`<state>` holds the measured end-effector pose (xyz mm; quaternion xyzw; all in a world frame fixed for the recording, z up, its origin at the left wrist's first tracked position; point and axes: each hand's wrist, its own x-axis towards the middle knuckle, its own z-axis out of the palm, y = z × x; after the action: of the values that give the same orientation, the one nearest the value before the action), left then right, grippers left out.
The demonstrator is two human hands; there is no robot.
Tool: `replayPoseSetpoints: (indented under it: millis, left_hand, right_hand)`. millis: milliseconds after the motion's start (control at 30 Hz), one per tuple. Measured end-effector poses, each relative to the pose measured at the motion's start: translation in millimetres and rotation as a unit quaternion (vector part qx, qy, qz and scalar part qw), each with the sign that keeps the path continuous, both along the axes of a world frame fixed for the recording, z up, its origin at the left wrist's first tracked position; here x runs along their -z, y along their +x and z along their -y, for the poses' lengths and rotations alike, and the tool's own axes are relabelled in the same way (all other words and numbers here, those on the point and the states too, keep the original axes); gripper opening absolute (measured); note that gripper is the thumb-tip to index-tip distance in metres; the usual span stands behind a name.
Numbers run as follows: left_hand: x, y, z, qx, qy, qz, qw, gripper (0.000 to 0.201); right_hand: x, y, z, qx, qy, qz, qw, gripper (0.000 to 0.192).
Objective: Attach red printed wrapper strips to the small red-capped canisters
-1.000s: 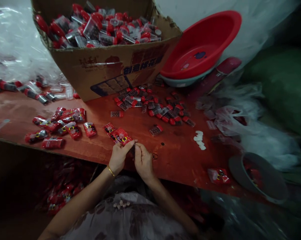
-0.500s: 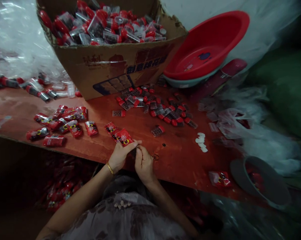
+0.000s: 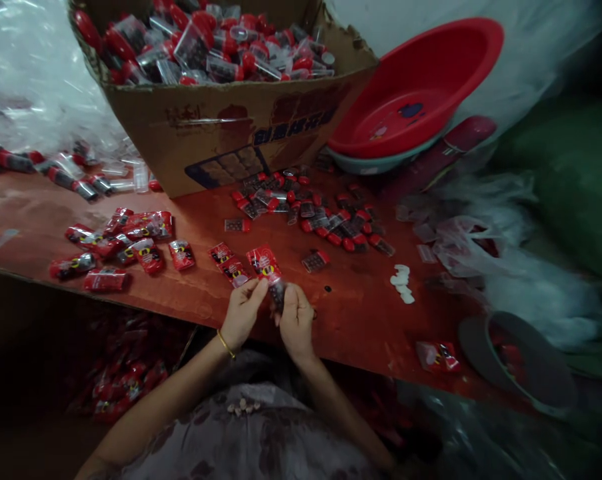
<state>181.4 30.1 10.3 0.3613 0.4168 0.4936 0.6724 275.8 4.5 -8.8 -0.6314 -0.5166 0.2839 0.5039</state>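
Between both hands, close to the table's front edge, is a red printed wrapper sleeve [image 3: 264, 260] with a small clear bottle of dark contents [image 3: 277, 293] at its lower end. My left hand [image 3: 241, 313] pinches the wrapper's left edge, thumb on top. Fingers of my right hand [image 3: 297, 325] are closed round the bottle's right side and hide part of it. How far the bottle sits inside the wrapper I cannot tell. More flat red wrappers [image 3: 228, 263] lie just beyond my left hand. Several red-wrapped bottles [image 3: 148, 255] are piled to the left.
A cardboard box [image 3: 221, 143] full of red-capped bottles stands at the back. Loose bottles [image 3: 331, 223] lie before it. Red basin [image 3: 421, 87], plastic bags [image 3: 481, 247], white discs [image 3: 402, 283] and a grey bowl [image 3: 521, 373] are on the right.
The held wrapper has come away from the flat ones and turned more upright, moving right. The dark bottle now shows at its lower end. My hands have shifted slightly right.
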Motion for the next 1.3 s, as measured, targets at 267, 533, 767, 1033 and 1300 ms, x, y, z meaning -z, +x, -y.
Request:
replayPoseSetpoints:
  millis: [267, 533, 767, 1033, 1300]
  left_hand:
    - [-4.3, -3, 5, -0.005, -0.005, -0.029, 1.000, 0.027]
    - [-6.7, -1, -7, -0.041, -0.090, 0.059, 0.993, 0.033]
    - [0.9, 1, -5, 0.013, -0.046, 0.032, 0.998, 0.032]
    - [23.8, 0, -20, 0.035, -0.010, 0.024, 0.999, 0.037]
    - [27.4, -7, -27, 0.085, 0.129, -0.171, 0.973, 0.026]
  right_hand:
    - [-4.5, -1, -2, 0.033, 0.080, 0.129, 0.988, 0.026]
    - [0.3, -3, 4, -0.027, 0.083, 0.178, 0.980, 0.027]
    - [-3.9, -3, -1, -0.021, 0.065, 0.085, 0.994, 0.030]
    - [7.5, 27, -14, -0.050, 0.095, 0.168, 0.980, 0.022]
    - [12.1, 40, -23, -0.096, 0.174, 0.391, 0.899, 0.018]
